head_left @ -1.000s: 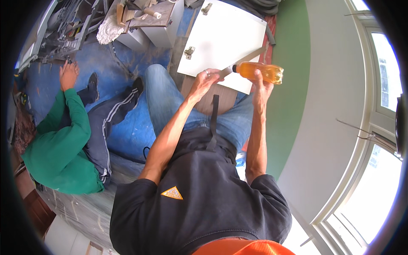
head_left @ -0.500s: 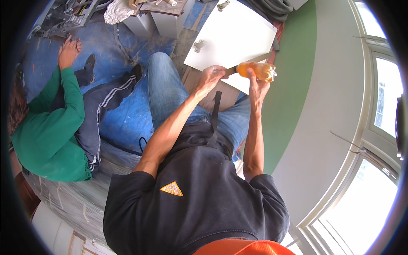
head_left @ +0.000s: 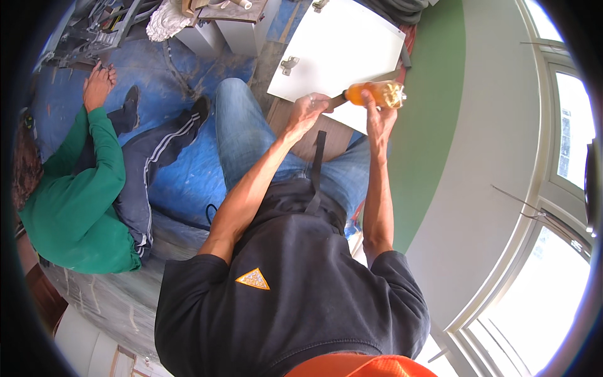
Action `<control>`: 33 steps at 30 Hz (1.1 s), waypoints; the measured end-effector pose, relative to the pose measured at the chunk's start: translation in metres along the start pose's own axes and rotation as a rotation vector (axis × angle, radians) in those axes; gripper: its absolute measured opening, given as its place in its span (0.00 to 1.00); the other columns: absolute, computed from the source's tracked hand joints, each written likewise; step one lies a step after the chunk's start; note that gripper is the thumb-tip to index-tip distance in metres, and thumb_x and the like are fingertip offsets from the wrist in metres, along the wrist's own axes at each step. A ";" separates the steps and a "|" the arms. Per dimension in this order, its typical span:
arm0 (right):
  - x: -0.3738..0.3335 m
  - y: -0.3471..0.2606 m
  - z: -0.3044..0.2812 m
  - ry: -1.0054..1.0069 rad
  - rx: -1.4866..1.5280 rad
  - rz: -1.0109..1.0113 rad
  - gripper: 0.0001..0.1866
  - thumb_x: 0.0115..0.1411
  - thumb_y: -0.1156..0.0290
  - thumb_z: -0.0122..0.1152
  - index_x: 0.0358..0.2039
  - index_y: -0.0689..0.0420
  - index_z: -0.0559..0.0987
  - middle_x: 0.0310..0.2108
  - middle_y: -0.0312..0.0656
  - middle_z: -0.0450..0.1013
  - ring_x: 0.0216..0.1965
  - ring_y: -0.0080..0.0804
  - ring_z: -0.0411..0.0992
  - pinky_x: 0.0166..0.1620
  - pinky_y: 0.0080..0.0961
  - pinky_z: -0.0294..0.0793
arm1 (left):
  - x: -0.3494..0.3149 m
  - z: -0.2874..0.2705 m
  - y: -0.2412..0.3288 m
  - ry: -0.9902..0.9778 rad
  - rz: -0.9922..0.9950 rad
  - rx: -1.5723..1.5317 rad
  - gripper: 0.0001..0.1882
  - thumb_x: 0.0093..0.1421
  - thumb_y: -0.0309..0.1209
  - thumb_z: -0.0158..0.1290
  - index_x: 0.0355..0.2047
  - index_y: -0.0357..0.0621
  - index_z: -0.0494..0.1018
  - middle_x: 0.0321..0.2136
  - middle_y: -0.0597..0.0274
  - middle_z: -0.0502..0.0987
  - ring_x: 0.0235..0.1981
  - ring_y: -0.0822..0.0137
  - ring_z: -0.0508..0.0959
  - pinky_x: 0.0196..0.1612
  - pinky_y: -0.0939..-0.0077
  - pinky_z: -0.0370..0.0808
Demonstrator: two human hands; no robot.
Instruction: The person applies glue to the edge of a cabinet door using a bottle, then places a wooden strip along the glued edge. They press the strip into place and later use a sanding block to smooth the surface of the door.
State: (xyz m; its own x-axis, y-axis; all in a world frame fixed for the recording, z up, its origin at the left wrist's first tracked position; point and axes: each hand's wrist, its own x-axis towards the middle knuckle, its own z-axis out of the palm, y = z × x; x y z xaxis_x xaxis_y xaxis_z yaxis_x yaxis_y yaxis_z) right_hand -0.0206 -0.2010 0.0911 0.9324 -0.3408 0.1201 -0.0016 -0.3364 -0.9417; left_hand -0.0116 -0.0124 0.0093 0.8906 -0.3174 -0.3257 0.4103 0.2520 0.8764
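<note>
My right hand (head_left: pixel 379 118) grips a clear plastic bottle (head_left: pixel 372 95) of amber liquid, lying nearly on its side with the neck to the left. The thumb rests along its body. My left hand (head_left: pixel 308 114) is closed on a small brown piece (head_left: pixel 337 101) that meets the dark neck end of the bottle. Whether this piece is flat or hollow, I cannot make out. Both hands are above my lap, over the near edge of a white panel (head_left: pixel 339 53) with metal hinges (head_left: pixel 289 65).
To the left sits a person in a green top (head_left: pixel 75 188), hands together in front. A blue floor cover (head_left: pixel 188 182) lies beneath us. A small cabinet (head_left: pixel 242 28) and metal gear (head_left: pixel 100 38) are ahead. On the right rise a green and white wall (head_left: pixel 433 119) and windows (head_left: pixel 534 301).
The bottle and my right hand have shifted slightly left and up, and the liquid inside looks more stirred. My left hand has moved slightly left. My view has tilted a little.
</note>
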 end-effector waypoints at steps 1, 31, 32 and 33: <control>0.003 0.001 0.000 0.047 0.035 0.041 0.25 0.61 0.56 0.73 0.47 0.65 0.81 0.40 0.48 0.81 0.45 0.36 0.79 0.49 0.33 0.79 | -0.001 0.000 0.000 -0.009 0.011 0.019 0.13 0.67 0.32 0.59 0.48 0.37 0.78 0.37 0.60 0.84 0.38 0.73 0.81 0.45 0.77 0.77; -0.007 -0.006 -0.018 0.214 0.255 -0.011 0.19 0.63 0.63 0.71 0.48 0.64 0.80 0.42 0.44 0.80 0.44 0.32 0.78 0.49 0.30 0.78 | 0.000 -0.005 0.002 0.100 0.026 0.022 0.12 0.68 0.30 0.57 0.47 0.36 0.77 0.37 0.59 0.84 0.40 0.72 0.82 0.47 0.77 0.78; -0.008 -0.007 -0.010 0.195 0.244 -0.035 0.19 0.63 0.63 0.71 0.48 0.64 0.80 0.42 0.44 0.80 0.44 0.32 0.78 0.48 0.30 0.78 | 0.000 -0.004 0.002 0.107 0.022 0.052 0.12 0.68 0.30 0.57 0.47 0.36 0.78 0.37 0.59 0.84 0.39 0.73 0.81 0.46 0.78 0.78; -0.007 -0.007 -0.004 0.172 0.251 -0.062 0.19 0.63 0.64 0.72 0.48 0.64 0.81 0.43 0.44 0.80 0.44 0.32 0.78 0.48 0.30 0.78 | 0.000 -0.004 0.002 0.115 0.018 0.081 0.11 0.68 0.29 0.57 0.47 0.36 0.78 0.37 0.59 0.84 0.39 0.73 0.81 0.46 0.78 0.77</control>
State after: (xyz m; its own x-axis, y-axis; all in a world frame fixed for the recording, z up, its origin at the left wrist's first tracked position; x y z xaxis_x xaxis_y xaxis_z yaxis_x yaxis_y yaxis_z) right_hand -0.0288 -0.2001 0.0982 0.8533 -0.4767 0.2112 0.1629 -0.1411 -0.9765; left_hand -0.0100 -0.0076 0.0101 0.9162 -0.2052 -0.3443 0.3812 0.1805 0.9067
